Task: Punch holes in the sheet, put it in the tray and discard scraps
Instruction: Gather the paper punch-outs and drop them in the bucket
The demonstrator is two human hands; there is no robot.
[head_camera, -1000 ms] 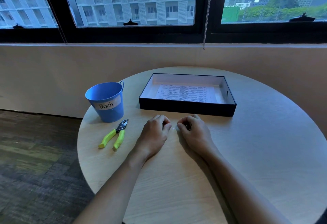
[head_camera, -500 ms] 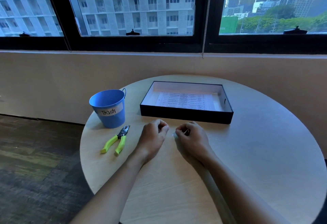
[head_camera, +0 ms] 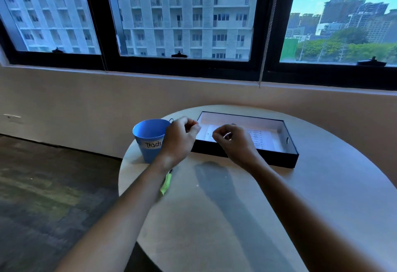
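Observation:
My left hand (head_camera: 179, 140) hovers above the table with its fingertips pinched together, just right of the blue bucket (head_camera: 148, 140) labelled "Trash"; nothing shows in it. My right hand (head_camera: 234, 143) is raised over the front edge of the black tray (head_camera: 245, 155), pinched on a small pale speck that looks like a paper scrap. The printed sheet (head_camera: 264, 140) lies flat inside the tray. The hole punch (head_camera: 166, 183), with green handles, rests on the table, mostly hidden under my left forearm. A tiny white scrap (head_camera: 197, 185) sits on the tabletop.
The round wooden table (head_camera: 236, 218) stands close to a wall below a wide window. Dark carpet lies to the left, beyond the table's edge. A bead cord hangs from the window frame behind the tray.
Both hands have lifted off the tabletop and moved away from me, the left one toward the bucket. The camera has tilted up and come closer.

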